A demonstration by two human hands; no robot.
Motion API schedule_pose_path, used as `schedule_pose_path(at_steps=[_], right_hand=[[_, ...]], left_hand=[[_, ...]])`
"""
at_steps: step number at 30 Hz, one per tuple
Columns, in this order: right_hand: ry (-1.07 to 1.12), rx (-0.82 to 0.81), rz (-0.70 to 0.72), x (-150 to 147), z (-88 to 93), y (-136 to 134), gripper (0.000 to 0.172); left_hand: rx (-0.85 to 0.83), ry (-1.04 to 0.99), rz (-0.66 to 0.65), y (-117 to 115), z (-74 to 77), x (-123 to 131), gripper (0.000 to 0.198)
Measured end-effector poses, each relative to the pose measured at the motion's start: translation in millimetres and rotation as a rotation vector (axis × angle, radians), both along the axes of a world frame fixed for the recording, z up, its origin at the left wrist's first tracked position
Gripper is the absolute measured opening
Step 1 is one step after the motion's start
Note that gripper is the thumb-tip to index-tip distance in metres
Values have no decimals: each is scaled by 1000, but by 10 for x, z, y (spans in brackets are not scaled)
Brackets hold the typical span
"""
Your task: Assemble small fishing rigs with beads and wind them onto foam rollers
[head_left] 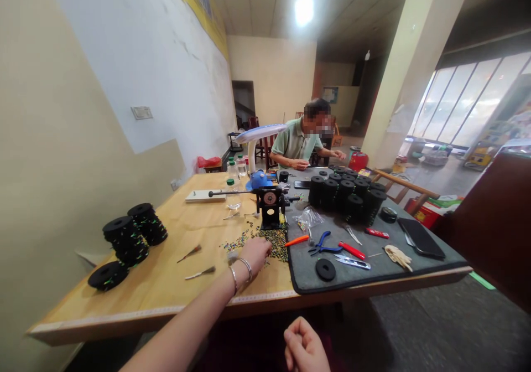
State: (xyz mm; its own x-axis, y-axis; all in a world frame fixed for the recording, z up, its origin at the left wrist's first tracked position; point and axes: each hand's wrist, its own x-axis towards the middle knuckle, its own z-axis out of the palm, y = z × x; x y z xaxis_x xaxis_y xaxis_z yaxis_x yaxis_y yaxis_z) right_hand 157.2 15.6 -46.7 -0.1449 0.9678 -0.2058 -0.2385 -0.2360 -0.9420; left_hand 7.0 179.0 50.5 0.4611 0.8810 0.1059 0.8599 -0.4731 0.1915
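My left hand (255,252), with two silver bangles at the wrist, reaches over the table to a spread of small multicoloured bead-like pieces (276,242). Its fingers bend down together at the pile's edge; the tips are partly hidden, and I cannot make out what is between them. Just beyond stands a black hand-cranked device (270,206) with a round dial and a long lever to the left. Closer to me, below the table edge, my right hand (305,345) is closed, thumb against curled fingers. Anything inside it is hidden.
Black foam spools (124,239) stand at left, and several more (346,192) on the grey mat (307,280). Blue pliers (326,243), an orange-handled tool (297,241) and a phone (421,237) lie there. Behind the lamp (251,156) sits another person (296,142). Brushes (200,273) lie left.
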Motion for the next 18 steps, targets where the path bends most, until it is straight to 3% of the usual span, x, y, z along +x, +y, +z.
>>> schedule_pose_path(at_steps=[7, 12, 15, 18], right_hand=[[-2, -10, -4, -30, 68, -13, 57], [-28, -10, -21, -30, 116, -43, 55], [-34, -2, -42, -20, 151, -75, 53], [-36, 10, -37, -22, 187, -114, 49]], left_hand=[[-47, 62, -69, 72, 30, 19, 12], [-59, -32, -74, 28, 118, 42, 13], [-73, -157, -55, -127, 206, -14, 12], [-127, -318, -37, -445, 191, -110, 11]])
